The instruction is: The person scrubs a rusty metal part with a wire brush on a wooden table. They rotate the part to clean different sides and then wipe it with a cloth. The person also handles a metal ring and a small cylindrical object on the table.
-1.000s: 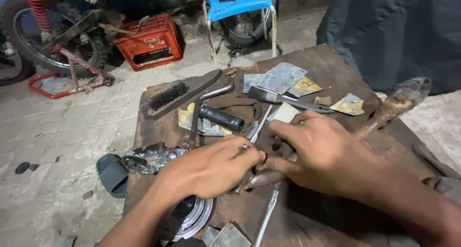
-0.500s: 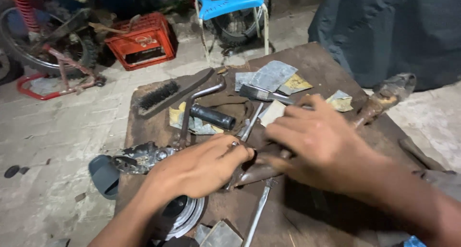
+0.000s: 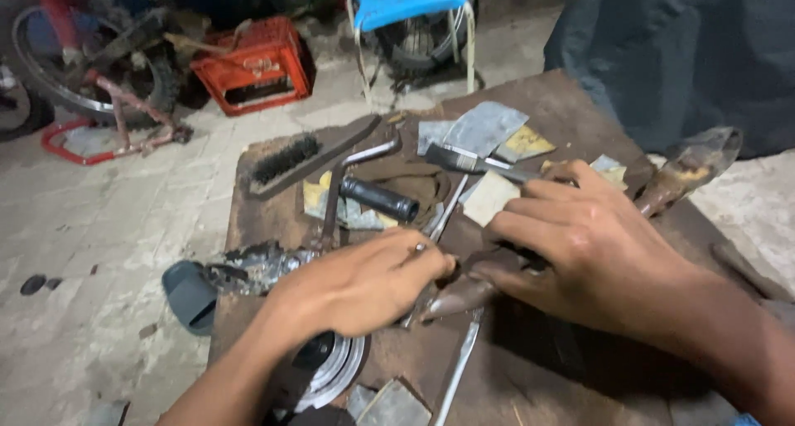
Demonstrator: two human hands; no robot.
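Both my hands rest on a dirty brown workbench (image 3: 571,111). My left hand (image 3: 364,281) lies palm down with its fingers curled over a thin metal rod (image 3: 447,215). My right hand (image 3: 592,248) grips a dark, greasy pointed metal part (image 3: 464,292) whose tip sticks out toward my left hand. A black rubber hand grip (image 3: 379,198) lies just beyond the left hand. A round metal disc (image 3: 331,368) sits under my left wrist.
A wire brush (image 3: 286,157), a bent steel bar (image 3: 373,151), a paintbrush (image 3: 476,163) and sandpaper scraps (image 3: 480,126) lie on the bench's far half. A greasy bottle-like object (image 3: 687,168) is at right. On the floor are a red crate (image 3: 252,66), a blue stool (image 3: 406,4) and a motorcycle wheel (image 3: 83,70).
The view has shifted slightly. Both hands have stayed on the bench over the same metal pieces, with the right hand's fingers closing a little more around the dark part.
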